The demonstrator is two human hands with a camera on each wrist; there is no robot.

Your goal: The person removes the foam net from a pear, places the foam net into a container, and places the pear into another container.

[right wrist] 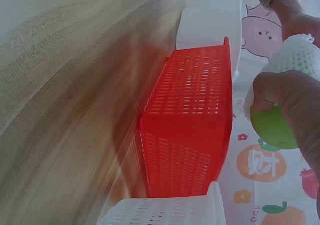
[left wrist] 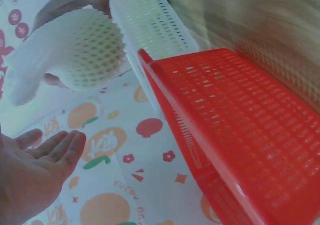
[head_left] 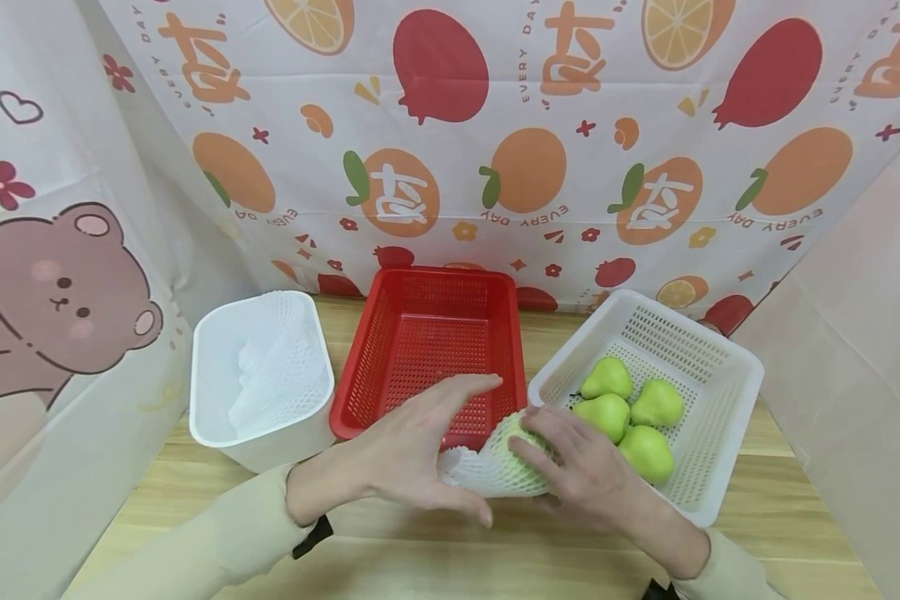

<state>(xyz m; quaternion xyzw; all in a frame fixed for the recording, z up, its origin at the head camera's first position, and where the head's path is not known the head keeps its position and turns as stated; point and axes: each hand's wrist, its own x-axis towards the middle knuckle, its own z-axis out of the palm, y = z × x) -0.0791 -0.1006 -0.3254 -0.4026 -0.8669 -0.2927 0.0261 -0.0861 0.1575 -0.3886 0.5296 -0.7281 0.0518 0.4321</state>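
My right hand (head_left: pixel 588 467) grips a green pear (right wrist: pixel 272 127) partly covered by a white foam net sleeve (head_left: pixel 487 477). In the right wrist view the thumb presses on the pear near the sleeve's edge, where bare green skin shows. The sleeve's loose end points toward my left hand (head_left: pixel 412 450), which is spread with thumb and fingers apart around that end. In the left wrist view a gap shows between the left fingers and the sleeve (left wrist: pixel 82 50). The wrapped pear is held up near the front rim of the red basket (head_left: pixel 351 367).
On the left stands a white bin (head_left: pixel 204 375) with white foam net sleeves (head_left: pixel 281 375) inside. The red perforated basket is in the middle. A white basket (head_left: pixel 727 433) on the right holds several bare green pears (head_left: pixel 656 404). A printed curtain (head_left: pixel 457 167) hangs behind.
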